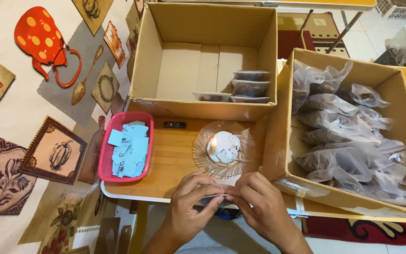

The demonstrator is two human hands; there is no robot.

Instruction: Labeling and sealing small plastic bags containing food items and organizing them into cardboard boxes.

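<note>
Both hands, left hand (pixel 189 207) and right hand (pixel 259 207), pinch a thin plastic edge (pixel 218 194) stretched between fingertips, just before the lit candle (pixel 222 146) on its glass dish (pixel 202 160); best keep the edge taut, level, fingers clear of flame

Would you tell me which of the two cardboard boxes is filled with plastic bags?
The cardboard box on the right, beside the glass dish, is heaped with filled clear plastic bags. The box at the back is mostly bare, holding only a few packed items in one corner.

glossy glass dish (pixel 203 157), matt cardboard box (pixel 151 61)
</note>
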